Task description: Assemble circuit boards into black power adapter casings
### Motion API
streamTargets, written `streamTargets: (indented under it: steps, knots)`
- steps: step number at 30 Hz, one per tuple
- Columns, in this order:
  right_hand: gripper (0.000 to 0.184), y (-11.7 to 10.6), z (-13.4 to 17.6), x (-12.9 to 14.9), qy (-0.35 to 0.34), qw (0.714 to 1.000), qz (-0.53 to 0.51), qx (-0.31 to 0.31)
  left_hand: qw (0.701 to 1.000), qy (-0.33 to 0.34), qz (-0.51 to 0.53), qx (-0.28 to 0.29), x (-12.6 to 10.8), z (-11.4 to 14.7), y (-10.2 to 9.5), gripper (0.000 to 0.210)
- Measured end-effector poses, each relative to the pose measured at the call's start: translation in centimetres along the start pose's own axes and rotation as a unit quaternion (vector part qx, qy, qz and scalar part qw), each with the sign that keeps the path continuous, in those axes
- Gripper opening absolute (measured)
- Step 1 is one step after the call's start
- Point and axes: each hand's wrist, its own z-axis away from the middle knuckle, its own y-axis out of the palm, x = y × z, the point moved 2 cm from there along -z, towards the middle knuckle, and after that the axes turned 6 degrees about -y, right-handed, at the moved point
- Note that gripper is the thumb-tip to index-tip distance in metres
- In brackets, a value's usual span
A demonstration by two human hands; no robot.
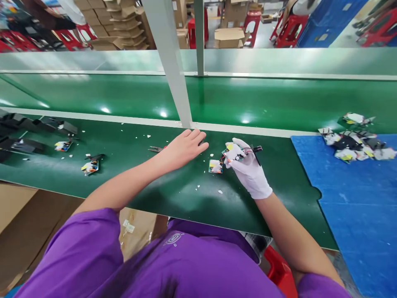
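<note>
My bare left hand [190, 145] is over the green bench, palm down, its fingers stretched out and the thumb apart; it appears to hold nothing. Partly hidden behind that forearm lies a pair of pliers [157, 149] with a bit of red handle showing. In my white-gloved right hand [250, 174] is a circuit board [233, 152] with white glue, a yellow part and thin wires. A black connector [257, 149] on a wire sticks out past the glove. Just left of the glove, a second small circuit board [215, 166] rests on the bench.
White crumbs [220, 191] dot the green bench [186, 198]. At left lie more boards [90, 167] and black housings [25, 145]. Several boards [356, 147] are piled on a blue mat [350, 194] at right. A white post [175, 70] rises from the bench's back rail.
</note>
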Motion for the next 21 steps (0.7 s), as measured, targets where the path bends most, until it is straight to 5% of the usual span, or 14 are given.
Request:
streamTargets:
  steps: [6,10,14,18,21]
  knots:
    - [0.058,-0.3,-0.3,0.2,-0.009,1.000,0.006,0.011,0.999,-0.032,0.040,0.018,1.8,-0.7,1.3,0.030]
    - [0.060,-0.6,-0.3,0.5,-0.014,0.999,-0.024,0.023,0.977,-0.102,0.186,0.023,2.5,0.0,1.3,0.045]
    - [0.053,-0.7,-0.2,1.2,-0.026,0.999,-0.014,0.024,0.899,-0.179,0.399,-0.010,0.5,0.7,2.0,0.056]
    - [0.059,-0.5,0.1,1.4,-0.039,0.999,0.002,0.027,0.796,-0.123,0.591,-0.047,-2.4,0.9,3.4,0.059]
    - [0.065,-0.4,0.3,1.1,-0.059,0.998,0.014,0.029,0.748,-0.097,0.653,-0.069,-3.6,1.2,4.2,0.059]
